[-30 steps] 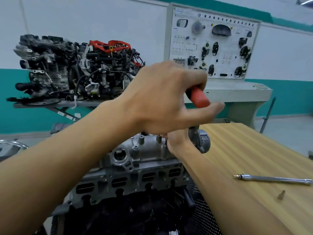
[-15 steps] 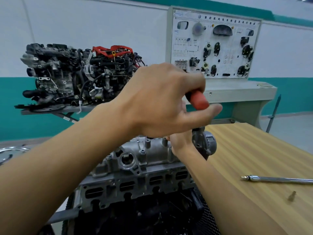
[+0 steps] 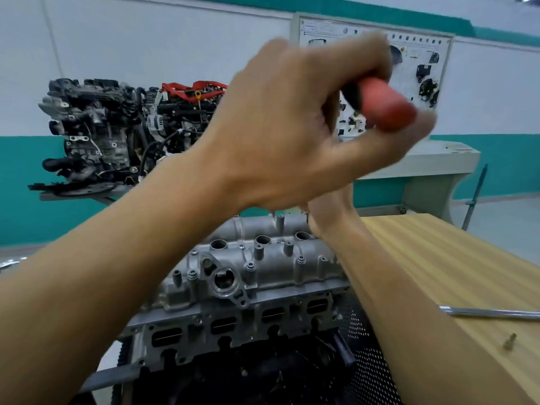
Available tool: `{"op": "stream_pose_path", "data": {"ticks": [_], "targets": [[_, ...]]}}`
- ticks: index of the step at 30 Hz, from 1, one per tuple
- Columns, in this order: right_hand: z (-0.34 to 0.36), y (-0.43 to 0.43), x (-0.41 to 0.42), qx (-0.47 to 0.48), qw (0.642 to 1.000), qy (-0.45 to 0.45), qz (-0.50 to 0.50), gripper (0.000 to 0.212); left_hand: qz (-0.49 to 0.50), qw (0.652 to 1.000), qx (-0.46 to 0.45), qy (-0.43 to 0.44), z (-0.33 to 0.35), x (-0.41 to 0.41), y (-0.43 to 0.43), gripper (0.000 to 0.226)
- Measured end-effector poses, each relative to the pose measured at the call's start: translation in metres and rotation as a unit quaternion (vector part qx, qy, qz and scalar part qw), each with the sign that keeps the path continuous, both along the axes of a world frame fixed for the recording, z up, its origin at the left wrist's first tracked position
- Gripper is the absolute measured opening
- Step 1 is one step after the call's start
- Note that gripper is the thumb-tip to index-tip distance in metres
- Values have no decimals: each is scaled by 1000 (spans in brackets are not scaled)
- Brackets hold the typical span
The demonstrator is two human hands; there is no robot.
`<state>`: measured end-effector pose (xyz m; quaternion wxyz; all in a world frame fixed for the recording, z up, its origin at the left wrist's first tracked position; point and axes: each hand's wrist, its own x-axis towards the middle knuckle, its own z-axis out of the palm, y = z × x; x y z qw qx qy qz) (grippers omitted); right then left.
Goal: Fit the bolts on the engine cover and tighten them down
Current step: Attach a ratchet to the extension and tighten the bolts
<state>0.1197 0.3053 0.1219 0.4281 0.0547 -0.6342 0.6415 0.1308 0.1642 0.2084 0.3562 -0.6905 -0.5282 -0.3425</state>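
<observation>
Head view | your left hand [image 3: 292,127] has its fingers wrapped round a red tool handle [image 3: 385,105], raised above the engine cover [image 3: 257,270] | your right hand [image 3: 328,211] sits at the cover's far edge, grip hidden, cannot tell | loose bolt [image 3: 510,344] and metal rod [image 3: 491,312] on the surface [image 3: 438,258].

Left hand [image 3: 295,124] raised high mid-frame, back of hand to camera, fingers [image 3: 359,57] curled round a red tool handle [image 3: 385,105], thumb stretched out under it; blurred. Left forearm runs in bare from lower left. Right hand [image 3: 327,211] lower, mostly hidden behind the left, its fingers not visible. Right forearm comes up from lower right.
</observation>
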Motion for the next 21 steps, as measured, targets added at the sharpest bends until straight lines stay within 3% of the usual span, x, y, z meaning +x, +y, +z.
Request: {"op": "stream_pose_path", "data": {"ticks": [3,6,9,12,16,21], "targets": [[26,-13,3,-10,998,-50,45,58,8,1000,3,-23,17,-1,-11,44],[14,-22,7,-38,988,-104,104,63,-8,984,-48,-170,11,-27,-29,51],[7,-29,7,-108,967,-127,191,65,-52,934,-137,-327,-11,-57,-43,33],[16,-38,0,-120,965,-122,199,67,-100,889,-135,-426,-25,-81,-56,31],[35,-50,-15,-86,980,-87,157,66,-174,852,-81,-488,-23,-97,-67,38],[43,-54,-27,-77,987,-69,126,56,-191,839,-34,-509,-23,-105,-70,37]]}}
